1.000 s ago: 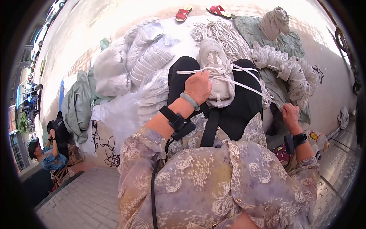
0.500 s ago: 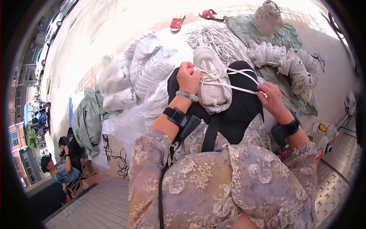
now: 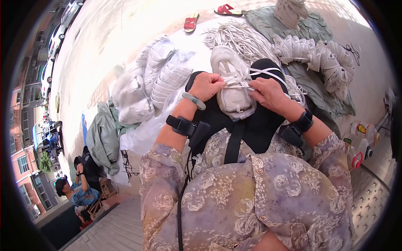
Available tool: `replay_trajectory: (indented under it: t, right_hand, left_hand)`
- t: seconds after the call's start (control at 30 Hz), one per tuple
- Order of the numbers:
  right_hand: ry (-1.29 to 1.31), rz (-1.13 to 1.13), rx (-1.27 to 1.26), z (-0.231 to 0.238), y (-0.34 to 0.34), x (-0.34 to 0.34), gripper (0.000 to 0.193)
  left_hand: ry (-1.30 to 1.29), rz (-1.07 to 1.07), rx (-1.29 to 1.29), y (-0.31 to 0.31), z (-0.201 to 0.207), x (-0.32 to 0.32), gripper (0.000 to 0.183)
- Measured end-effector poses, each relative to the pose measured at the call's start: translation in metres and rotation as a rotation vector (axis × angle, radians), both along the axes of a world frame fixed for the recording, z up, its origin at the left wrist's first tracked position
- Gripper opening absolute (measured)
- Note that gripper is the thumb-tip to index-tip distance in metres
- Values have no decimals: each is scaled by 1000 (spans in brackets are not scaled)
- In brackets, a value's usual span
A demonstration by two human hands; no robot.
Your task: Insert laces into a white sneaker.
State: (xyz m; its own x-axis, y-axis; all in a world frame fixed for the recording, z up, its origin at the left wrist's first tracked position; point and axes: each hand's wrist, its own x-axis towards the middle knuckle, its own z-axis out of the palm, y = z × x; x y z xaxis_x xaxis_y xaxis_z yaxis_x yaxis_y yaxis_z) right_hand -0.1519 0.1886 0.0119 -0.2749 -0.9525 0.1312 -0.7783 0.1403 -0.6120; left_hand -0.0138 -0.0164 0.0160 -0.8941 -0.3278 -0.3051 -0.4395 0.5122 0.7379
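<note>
Shoe (image 3: 236, 101), pale and laced, resting lengthwise between the two knees of a seated person in black trousers (image 3: 264, 129) and a flower-patterned shirt (image 3: 226, 196). Left hand (image 3: 206, 85): at the left side of the shoe, thumb and fingertips pinched together on the white lace (image 3: 266, 70) above its upper. Right hand (image 3: 270, 94): opposite, at the right side, fingertips likewise closed on the lace. The two hands are near each other but apart, with the crossed lacing between them; a loose length of lace loops out over the right knee. A pale green bracelet (image 3: 194, 100) and a black wrist device (image 3: 187, 129) encircle the left wrist; a second black device (image 3: 298, 129) is on the right.

Beyond the shoe: a heap of white laces (image 3: 234, 35) on a white sheet (image 3: 202, 37). Right: pale bundles (image 3: 295, 51) beside and upon a grey-green sheet (image 3: 322, 31). Left: white wrapped packages (image 3: 132, 94), and nearer the rim a crumpled green sack (image 3: 102, 140). Top: two red sandals (image 3: 191, 23), set apart. Lower left: another person in a blue top (image 3: 86, 195), seated, both hands raised near a dark object whose kind cannot be told.
</note>
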Motion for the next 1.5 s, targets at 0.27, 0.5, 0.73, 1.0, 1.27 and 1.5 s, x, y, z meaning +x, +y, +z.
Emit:
replay_trajectory:
  t: [0.27, 0.5, 0.73, 1.0, 1.27, 1.5]
  right_hand:
    - [71, 18, -40, 10, 9, -4, 10]
    - [322, -10, -146, 31, 102, -28, 9]
    - [-16, -92, -21, 20, 135, -26, 7]
    - [-47, -111, -187, 16, 20, -1, 15]
    - [-219, 89, 318, 24, -10, -2, 26]
    - [-821, -82, 544, 28, -25, 6, 39]
  left_hand:
    - [273, 367, 893, 6, 4, -1, 23]
    - [115, 255, 125, 13, -21, 10, 23]
    - [131, 268, -23, 21, -22, 11, 20]
    - [292, 372, -167, 37, -10, -6, 8]
    - [405, 319, -257, 36, -2, 1, 9]
    - [511, 312, -283, 45, -7, -6, 9]
